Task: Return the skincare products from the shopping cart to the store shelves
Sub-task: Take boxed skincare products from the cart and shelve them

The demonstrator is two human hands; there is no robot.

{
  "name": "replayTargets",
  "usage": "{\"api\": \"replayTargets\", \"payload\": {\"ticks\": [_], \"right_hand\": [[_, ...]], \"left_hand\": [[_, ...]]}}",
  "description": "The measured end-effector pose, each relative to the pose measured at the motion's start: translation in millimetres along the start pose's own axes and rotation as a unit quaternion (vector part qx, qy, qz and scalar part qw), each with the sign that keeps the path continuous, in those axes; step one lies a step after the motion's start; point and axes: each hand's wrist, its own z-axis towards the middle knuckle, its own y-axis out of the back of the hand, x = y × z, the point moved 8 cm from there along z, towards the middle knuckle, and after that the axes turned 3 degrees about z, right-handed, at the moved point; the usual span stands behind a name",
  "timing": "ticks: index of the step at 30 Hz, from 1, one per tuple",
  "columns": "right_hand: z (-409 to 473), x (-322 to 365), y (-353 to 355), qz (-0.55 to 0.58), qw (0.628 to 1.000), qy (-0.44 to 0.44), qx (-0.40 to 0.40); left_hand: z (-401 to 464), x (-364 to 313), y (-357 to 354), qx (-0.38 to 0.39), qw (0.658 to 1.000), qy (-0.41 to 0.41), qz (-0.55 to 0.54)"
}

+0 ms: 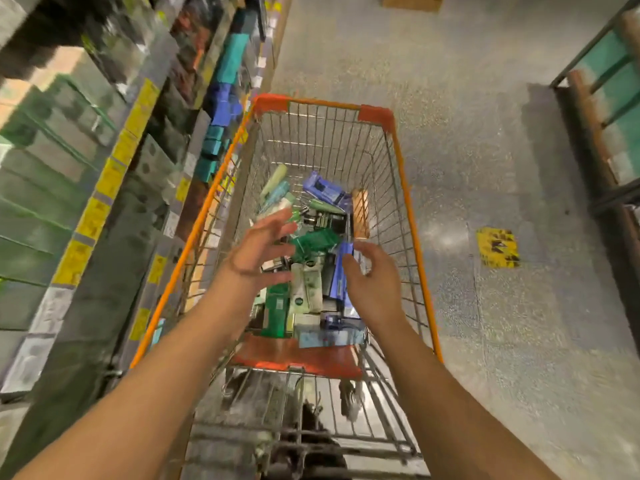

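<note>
A wire shopping cart (401, 174) with orange rims stands in the aisle. It holds several skincare products: green boxes (313, 242), blue boxes (325, 190), pale tubes (273, 181) and a white carton (306, 287). Both my arms reach into the cart. My left hand (263, 247) hovers over the pile with fingers spread and holds nothing. My right hand (372, 277) is beside a blue box (338, 275) at the cart's right side, fingers loosely curved; the blur hides whether it touches the box.
Store shelves (104, 188) with yellow price tags and boxed products run along the left, close to the cart. A green metal rack (606, 98) stands at the right. A yellow floor marker (497, 247) lies on the grey speckled floor (485, 150).
</note>
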Motion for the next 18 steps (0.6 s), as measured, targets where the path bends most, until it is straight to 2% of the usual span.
{"api": "replayTargets", "payload": {"ticks": [5, 11, 15, 18], "right_hand": [[71, -49, -29, -0.05, 0.995, -0.03, -0.081], [121, -118, -80, -0.092, 0.986, -0.117, -0.08], [148, -143, -105, -0.082, 0.985, -0.123, -0.09], [174, -151, -116, -0.097, 0.986, -0.093, -0.098]], "left_hand": [[48, 23, -7, -0.043, 0.997, 0.057, -0.031], [92, 72, 5, -0.068, 0.995, 0.071, -0.011], [111, 91, 13, -0.075, 0.994, 0.082, 0.009], [122, 99, 21, -0.074, 0.994, 0.081, 0.018]]}}
